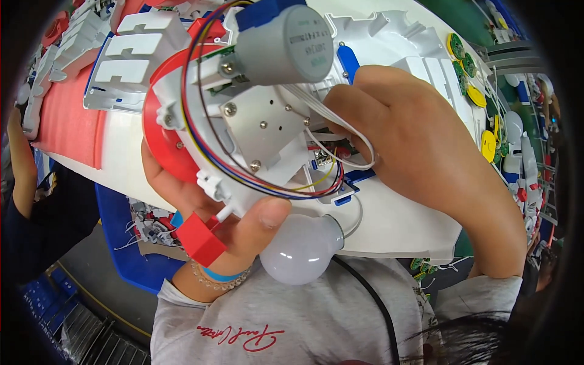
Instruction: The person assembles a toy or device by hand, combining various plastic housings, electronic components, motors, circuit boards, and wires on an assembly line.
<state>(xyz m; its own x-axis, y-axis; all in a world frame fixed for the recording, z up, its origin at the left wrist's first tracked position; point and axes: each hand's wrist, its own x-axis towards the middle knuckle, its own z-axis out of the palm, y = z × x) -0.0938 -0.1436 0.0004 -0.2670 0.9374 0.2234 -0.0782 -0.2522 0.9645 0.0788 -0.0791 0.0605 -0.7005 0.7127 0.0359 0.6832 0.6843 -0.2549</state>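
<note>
My left hand [246, 234] grips a motor assembly from below, thumb toward me. The assembly has a white plastic housing [182, 103], a red disc [159, 131], a grey cylindrical motor [286, 48] and a screwed metal plate [266, 121]. Coloured wires [201, 137] loop across its front. My right hand [413, 134] is closed beside it, at the white flat cable [334, 118]; its fingertips are hidden behind the cable and housing. A small circuit board [322, 159] shows below them. A red block [201, 239] sits near my left wrist. A white bulb-shaped globe [301, 249] hangs at the near table edge.
White plastic shells [389, 36] lie on the white table [420, 213] behind the assembly. More white shells [137, 55] stand left by pink foam sheet [76, 121]. Green boards with yellow discs [476, 95] line the right. A blue bin [115, 231] holds wired parts. Another person's arm [21, 164] is far left.
</note>
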